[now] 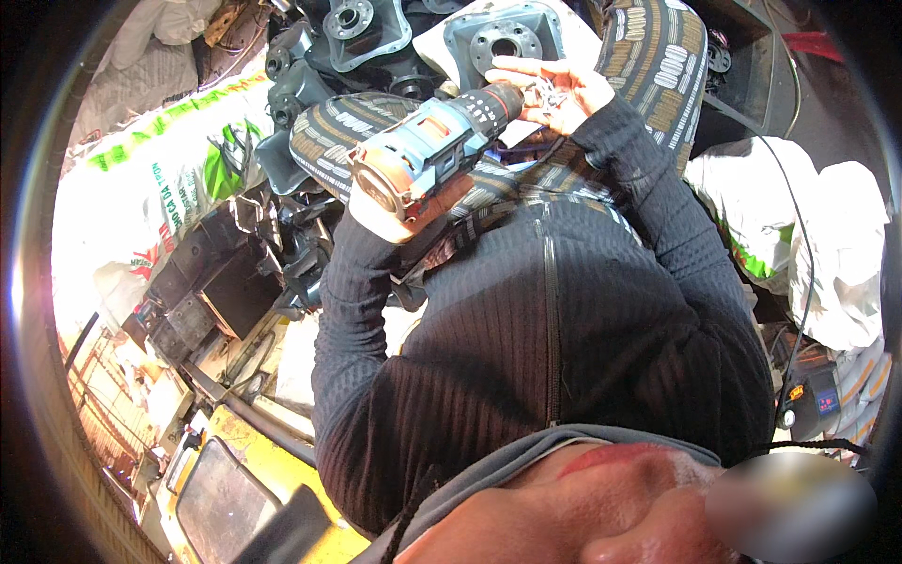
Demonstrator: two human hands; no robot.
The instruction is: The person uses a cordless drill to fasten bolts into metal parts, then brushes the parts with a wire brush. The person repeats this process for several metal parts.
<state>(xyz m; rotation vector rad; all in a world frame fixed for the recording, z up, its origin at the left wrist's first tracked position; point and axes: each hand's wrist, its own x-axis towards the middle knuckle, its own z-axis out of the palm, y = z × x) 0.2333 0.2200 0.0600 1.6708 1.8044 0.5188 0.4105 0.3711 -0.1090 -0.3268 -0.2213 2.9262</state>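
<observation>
Largest in sight are the sacks: two white woven plastic ones, one with green print at the person's left (160,179) and a crumpled one at the right (827,235). Next come the grey cast-metal housings (503,38) ahead of the knees; I count two with a flat square flange and a round bored hub ringed by bolt holes, plus a dark heap of further castings behind them that I cannot count. Below left sit one black boxy metal part (221,287) and one worn yellow machine (235,470) with a scuffed panel.

Across the lap, which is covered in patterned brown-and-cream cloth, lies the one cordless drill (432,150): blue and black plastic body, a red collar behind the dark ribbed chuck, its nose pointing up-right toward the nearer housing. The left hand (381,211) is wrapped closed around its grip from beneath, mostly hidden by the tool's butt end. The right hand (554,89) is half cupped, palm up, just beyond the chuck, cradling a small cluster of shiny metal fasteners (545,92), too small and tangled to count.
</observation>
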